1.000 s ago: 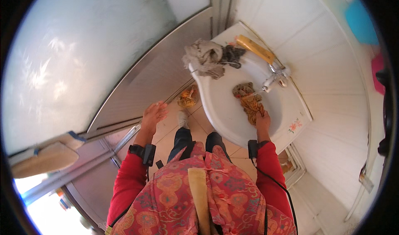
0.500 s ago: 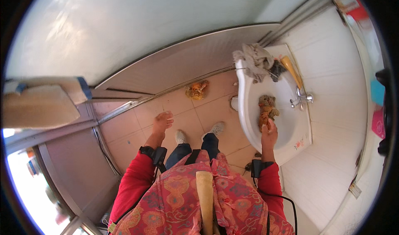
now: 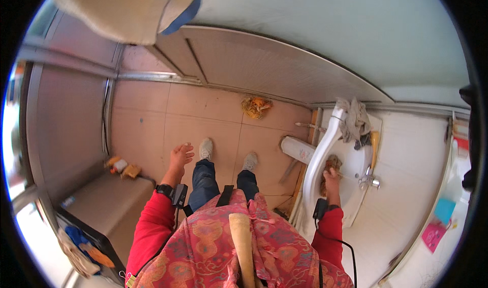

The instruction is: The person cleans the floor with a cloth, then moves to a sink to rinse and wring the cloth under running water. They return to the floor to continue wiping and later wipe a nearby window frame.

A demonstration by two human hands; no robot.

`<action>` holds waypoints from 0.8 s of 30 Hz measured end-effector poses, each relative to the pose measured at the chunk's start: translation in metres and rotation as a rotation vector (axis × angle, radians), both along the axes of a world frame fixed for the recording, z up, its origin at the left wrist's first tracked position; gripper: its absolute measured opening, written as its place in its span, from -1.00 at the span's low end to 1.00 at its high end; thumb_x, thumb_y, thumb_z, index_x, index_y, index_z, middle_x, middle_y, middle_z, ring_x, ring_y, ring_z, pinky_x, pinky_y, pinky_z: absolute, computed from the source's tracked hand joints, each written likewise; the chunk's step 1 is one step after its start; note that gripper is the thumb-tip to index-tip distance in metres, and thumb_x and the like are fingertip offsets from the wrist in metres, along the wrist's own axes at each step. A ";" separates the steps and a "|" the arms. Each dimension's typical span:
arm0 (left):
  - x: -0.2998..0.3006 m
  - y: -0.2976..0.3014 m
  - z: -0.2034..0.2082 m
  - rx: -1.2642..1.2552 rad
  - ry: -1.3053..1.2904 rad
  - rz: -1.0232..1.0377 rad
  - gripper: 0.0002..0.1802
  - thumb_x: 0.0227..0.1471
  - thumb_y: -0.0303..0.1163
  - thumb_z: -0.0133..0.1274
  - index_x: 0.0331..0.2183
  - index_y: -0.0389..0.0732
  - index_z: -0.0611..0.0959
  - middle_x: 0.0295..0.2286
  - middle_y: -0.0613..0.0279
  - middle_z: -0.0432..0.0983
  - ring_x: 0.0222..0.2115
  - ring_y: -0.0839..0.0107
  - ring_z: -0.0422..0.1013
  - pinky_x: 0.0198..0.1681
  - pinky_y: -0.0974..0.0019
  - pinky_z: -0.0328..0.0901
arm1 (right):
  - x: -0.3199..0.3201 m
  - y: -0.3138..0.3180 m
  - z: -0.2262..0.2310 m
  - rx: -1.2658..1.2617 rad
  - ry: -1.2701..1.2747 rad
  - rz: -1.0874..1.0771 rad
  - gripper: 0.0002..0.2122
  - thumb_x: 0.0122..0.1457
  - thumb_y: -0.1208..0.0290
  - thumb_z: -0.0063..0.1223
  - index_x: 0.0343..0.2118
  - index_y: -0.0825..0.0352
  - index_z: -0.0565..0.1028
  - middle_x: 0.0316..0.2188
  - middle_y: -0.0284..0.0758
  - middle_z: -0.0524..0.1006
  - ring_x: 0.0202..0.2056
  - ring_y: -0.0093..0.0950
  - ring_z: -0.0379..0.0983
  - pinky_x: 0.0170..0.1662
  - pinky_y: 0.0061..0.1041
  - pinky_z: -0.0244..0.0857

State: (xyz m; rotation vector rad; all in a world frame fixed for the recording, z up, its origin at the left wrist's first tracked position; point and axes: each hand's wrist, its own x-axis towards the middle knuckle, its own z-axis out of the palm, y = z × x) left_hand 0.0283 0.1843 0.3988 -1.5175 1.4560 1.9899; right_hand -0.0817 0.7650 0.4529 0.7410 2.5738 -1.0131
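Note:
My right hand (image 3: 331, 180) reaches into the white washbasin (image 3: 317, 170), fingers closed on a crumpled brown rag (image 3: 334, 162) lying in the bowl. Parts of the rag show above and below the hand. Beside it, a chrome tap (image 3: 369, 178) juts from the basin's right side. Over the far rim hangs a grey cloth (image 3: 357, 121), close to a yellow handle (image 3: 375, 146) with a dark end. My left hand (image 3: 180, 157) hangs in the air over the floor, fingers apart and holding nothing.
A crumpled yellow-orange bundle (image 3: 255, 106) lies on the tiled floor by the metal-framed partition (image 3: 274, 64). At left stands a grey box-like cabinet (image 3: 109, 191) with small items on top. A cream cloth with a blue edge (image 3: 122, 8) hangs at upper left.
The view has swung, bringing the cabinet at left and the basin's pedestal into sight. My right hand stays at the rag in the basin; my left hand remains free.

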 end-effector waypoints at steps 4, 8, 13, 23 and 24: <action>0.036 0.033 -0.012 0.060 0.013 0.176 -0.60 0.06 -0.12 -0.05 -0.16 -0.18 0.54 -0.26 0.23 0.52 -0.37 0.38 0.45 -0.31 0.34 0.31 | -0.053 -0.089 0.076 -0.204 0.259 0.069 -0.65 0.16 0.42 -0.06 0.00 0.44 0.37 -0.12 -0.26 0.48 -0.09 -0.48 0.39 -0.04 -0.57 0.24; 0.053 0.077 -0.040 0.151 -0.022 0.183 -0.60 0.09 -0.11 -0.08 -0.14 -0.18 0.52 -0.24 0.22 0.51 -0.31 0.38 0.43 -0.26 0.32 0.31 | -0.051 -0.200 0.089 -0.550 0.199 0.314 -0.74 0.18 0.51 -0.12 -0.07 0.39 0.42 -0.18 -0.31 0.50 -0.13 -0.55 0.40 -0.08 -0.60 0.27; 0.077 0.114 -0.108 0.270 -0.003 0.171 -0.60 0.10 -0.11 -0.07 -0.13 -0.18 0.52 -0.22 0.20 0.50 -0.33 0.37 0.44 -0.26 0.30 0.31 | 0.041 -0.282 -0.071 -0.582 -0.421 0.635 -0.75 0.18 0.37 -0.03 -0.13 0.38 0.46 -0.24 -0.33 0.54 -0.20 -0.58 0.43 -0.09 -0.54 0.29; 0.120 0.153 -0.244 0.449 -0.213 0.418 -0.57 0.13 -0.10 -0.09 -0.12 -0.23 0.49 -0.22 0.15 0.50 -0.29 0.33 0.45 -0.24 0.33 0.33 | 0.062 -0.214 -0.383 -0.139 -0.447 0.527 -0.66 0.03 0.22 0.05 -0.16 0.29 0.50 -0.30 -0.12 0.54 -0.24 -0.21 0.48 -0.14 -0.35 0.32; 0.117 0.160 -0.255 0.446 -0.214 0.431 -0.57 0.14 -0.11 -0.12 -0.11 -0.24 0.48 -0.21 0.15 0.50 -0.28 0.33 0.45 -0.24 0.32 0.34 | 0.047 -0.205 -0.405 -0.104 -0.328 0.606 -0.65 0.03 0.22 0.05 -0.16 0.31 0.50 -0.29 -0.11 0.54 -0.22 -0.19 0.47 -0.12 -0.34 0.31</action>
